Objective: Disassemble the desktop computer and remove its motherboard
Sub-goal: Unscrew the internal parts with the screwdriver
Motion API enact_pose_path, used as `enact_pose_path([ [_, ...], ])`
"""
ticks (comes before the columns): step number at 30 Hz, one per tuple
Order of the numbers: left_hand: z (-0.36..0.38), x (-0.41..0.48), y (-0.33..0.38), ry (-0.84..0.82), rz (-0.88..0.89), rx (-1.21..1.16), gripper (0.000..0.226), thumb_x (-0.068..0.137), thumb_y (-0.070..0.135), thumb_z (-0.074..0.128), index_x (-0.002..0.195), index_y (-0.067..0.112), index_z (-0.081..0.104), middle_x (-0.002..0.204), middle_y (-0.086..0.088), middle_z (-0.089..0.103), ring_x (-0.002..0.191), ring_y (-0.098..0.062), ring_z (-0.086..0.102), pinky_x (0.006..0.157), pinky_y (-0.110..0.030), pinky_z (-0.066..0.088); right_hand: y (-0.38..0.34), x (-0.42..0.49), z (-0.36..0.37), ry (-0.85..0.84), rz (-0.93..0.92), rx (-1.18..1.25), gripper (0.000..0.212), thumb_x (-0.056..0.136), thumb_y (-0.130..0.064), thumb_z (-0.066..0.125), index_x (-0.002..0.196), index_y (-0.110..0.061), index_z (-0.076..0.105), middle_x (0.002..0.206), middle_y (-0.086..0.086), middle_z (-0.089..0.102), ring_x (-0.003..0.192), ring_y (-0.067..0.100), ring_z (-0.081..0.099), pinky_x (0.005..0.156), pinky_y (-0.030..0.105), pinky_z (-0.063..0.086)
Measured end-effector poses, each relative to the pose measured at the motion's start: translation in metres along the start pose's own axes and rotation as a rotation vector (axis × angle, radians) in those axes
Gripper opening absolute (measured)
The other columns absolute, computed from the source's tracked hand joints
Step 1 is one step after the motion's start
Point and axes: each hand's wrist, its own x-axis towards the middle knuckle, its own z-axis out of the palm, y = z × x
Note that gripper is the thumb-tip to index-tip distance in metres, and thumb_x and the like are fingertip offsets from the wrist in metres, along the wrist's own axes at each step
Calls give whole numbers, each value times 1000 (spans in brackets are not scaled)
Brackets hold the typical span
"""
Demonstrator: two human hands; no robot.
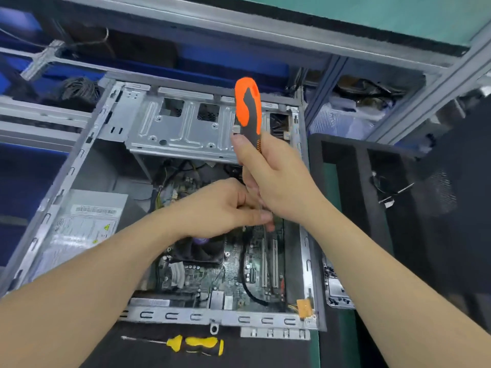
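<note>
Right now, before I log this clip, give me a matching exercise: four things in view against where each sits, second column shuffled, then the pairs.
Things:
1. orange screwdriver
2. yellow screwdriver
3. power supply
4. cooler fan

Places:
A. lying on the dark mat in front of the case
B. on the motherboard, near the case's middle
C. gripped upright in the right hand
D. inside the case, at its left side

Pairs: 1-C, 2-A, 3-D, 4-B

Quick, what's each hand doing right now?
Left hand: pinches the shaft of the orange screwdriver.
Right hand: grips the screwdriver's handle.
</note>
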Motion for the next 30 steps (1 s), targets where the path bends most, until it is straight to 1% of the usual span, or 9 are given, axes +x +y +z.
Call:
enact_pose_path([
  [6, 0, 2, -3, -33, -53, -15, 21, 103, 19, 62, 96, 9, 79, 47, 34, 52, 47, 20, 49, 46, 3, 29, 6, -4, -1, 11, 10, 103, 41, 110, -35, 47, 81, -7, 39, 52, -4, 41, 43, 10, 40, 46, 27, 33],
  [8, 1, 2, -1, -47, -55, 1, 19, 103, 17, 63, 97, 8, 79, 56, 35, 59, 57, 21, 55, 58, 5, 37, 6, -6, 0, -6, 4, 92, 38, 110, -34, 47, 80, -12, 40, 52, -5, 41, 46, 11, 40, 49, 29, 33],
  [10, 2, 2, -1, -60, -61, 2, 18, 101, 21, 65, 98, 12, 80, 82, 24, 75, 84, 9, 68, 89, -15, 53, 6, -9, 1, -17, 0, 83, 38, 110, -34, 48, 79, -12, 40, 53, -5, 42, 48, 12, 40, 52, 31, 33],
  [12, 2, 2, -2, -65, -63, 3, 17, 100, 25, 66, 98, 16, 81, 98, 13, 79, 100, -6, 71, 104, -36, 50, 7, -11, 1, -16, -3, 88, 38, 110, -33, 48, 80, -11, 40, 53, -6, 41, 49, 11, 40, 53, 32, 33],
  [14, 2, 3, -4, -66, -54, 0, 16, 100, 25, 66, 97, 18, 81, 96, 14, 78, 98, -4, 71, 100, -34, 51, 6, -12, 0, -12, -5, 90, 38, 110, -33, 48, 79, -12, 39, 53, -6, 42, 48, 10, 40, 53, 33, 34],
  [17, 3, 2, -4, -70, -31, -22, 16, 101, 17, 65, 94, 13, 79, 70, 30, 69, 69, 15, 63, 72, -4, 44, 4, -13, 0, -6, -5, 86, 38, 110, -31, 48, 78, -13, 39, 54, -5, 42, 48, 10, 40, 54, 33, 34],
  [18, 3, 2, -4, -67, -26, -20, 17, 101, 16, 65, 94, 12, 79, 66, 32, 66, 64, 17, 59, 67, -1, 40, 4, -13, 0, -4, -4, 86, 37, 110, -31, 48, 78, -14, 39, 53, -5, 43, 48, 10, 40, 53, 32, 35],
  [23, 3, 3, -5, -61, 29, -14, 18, 102, 9, 62, 97, 4, 78, 53, 37, 55, 51, 22, 51, 52, 6, 31, 3, -13, -2, 1, -4, 103, 36, 110, -32, 47, 78, -17, 40, 51, -7, 43, 46, 10, 42, 51, 28, 35],
  [30, 3, 2, -3, -67, 42, -31, 17, 102, 4, 60, 98, 1, 77, 50, 38, 52, 49, 24, 49, 51, 8, 30, 5, -13, -2, 1, 3, 121, 37, 110, -33, 47, 77, -16, 40, 50, -8, 43, 45, 9, 41, 49, 23, 34],
])
